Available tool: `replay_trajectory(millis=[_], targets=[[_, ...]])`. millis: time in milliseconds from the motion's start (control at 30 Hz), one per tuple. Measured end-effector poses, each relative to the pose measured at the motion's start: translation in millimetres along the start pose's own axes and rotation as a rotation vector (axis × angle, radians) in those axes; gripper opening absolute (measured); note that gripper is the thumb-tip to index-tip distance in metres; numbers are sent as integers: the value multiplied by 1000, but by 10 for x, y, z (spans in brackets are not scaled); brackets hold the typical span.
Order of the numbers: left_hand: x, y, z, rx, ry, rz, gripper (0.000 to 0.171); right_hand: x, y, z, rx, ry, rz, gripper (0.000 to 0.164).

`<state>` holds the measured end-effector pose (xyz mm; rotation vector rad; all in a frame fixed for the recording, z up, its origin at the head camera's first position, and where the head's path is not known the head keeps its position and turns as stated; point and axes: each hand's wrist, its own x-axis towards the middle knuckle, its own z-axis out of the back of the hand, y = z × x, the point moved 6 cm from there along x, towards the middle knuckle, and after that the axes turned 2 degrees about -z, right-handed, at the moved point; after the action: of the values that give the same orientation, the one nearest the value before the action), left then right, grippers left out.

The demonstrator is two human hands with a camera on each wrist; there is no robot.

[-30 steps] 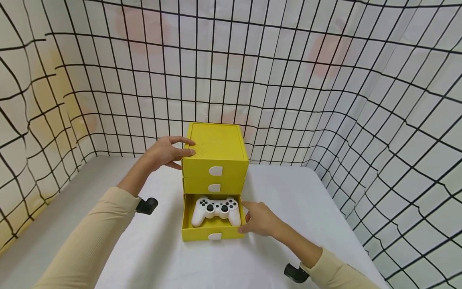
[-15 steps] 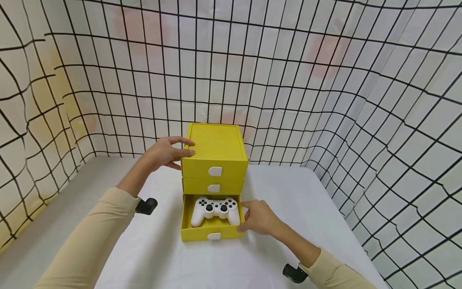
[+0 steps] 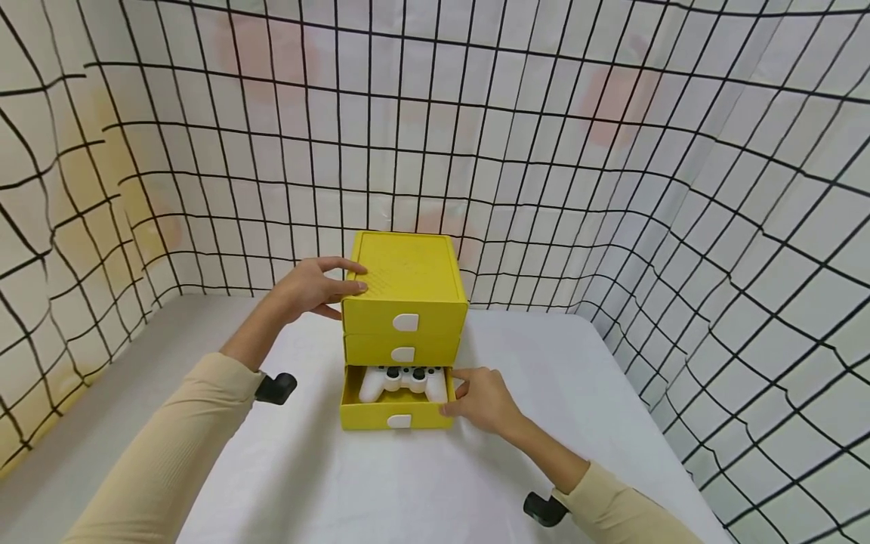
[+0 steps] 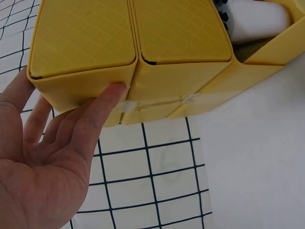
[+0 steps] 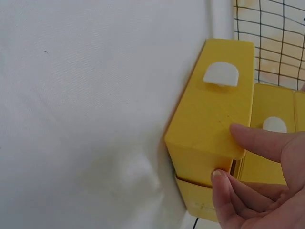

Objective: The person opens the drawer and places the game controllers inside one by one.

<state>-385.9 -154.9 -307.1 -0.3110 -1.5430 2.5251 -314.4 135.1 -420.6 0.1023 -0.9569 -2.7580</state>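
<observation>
A yellow drawer cabinet (image 3: 408, 261) with white tabs stands on the table. Its bottom drawer (image 3: 363, 418) is partly pulled out, and a white game controller (image 3: 401, 381) lies inside, its far edge hidden under the cabinet. My left hand (image 3: 306, 287) rests on the cabinet's upper left edge, some fingertips on top and others against the side. In the left wrist view these fingers (image 4: 102, 107) look fairly straight. My right hand (image 3: 485, 397) pinches the drawer's front right corner, thumb (image 5: 259, 140) on the front face and fingers (image 5: 221, 188) along the side.
White cloth covers the table (image 3: 544, 363) around the cabinet. A black grid net (image 3: 544, 136) stands behind and on both sides, with white sheeting beyond it. Each wrist carries a small black camera (image 3: 276, 387).
The bottom drawer has slid partway back into the cabinet with the controller inside, my right hand moving along with it. My left hand has stayed in place.
</observation>
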Motion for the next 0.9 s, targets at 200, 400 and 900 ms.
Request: replay_trajectory(millis=[200,400,900], targets=[[8,4,7,-2,-3,-1,55,32,-30,26,14,-66,8,65],[12,2,-4,-6,-4,-5,54,98,-86,30,32,-101,-16,61],[23,21,6,-13,-4,-12,52,310,-85,20,17,-216,61,43]])
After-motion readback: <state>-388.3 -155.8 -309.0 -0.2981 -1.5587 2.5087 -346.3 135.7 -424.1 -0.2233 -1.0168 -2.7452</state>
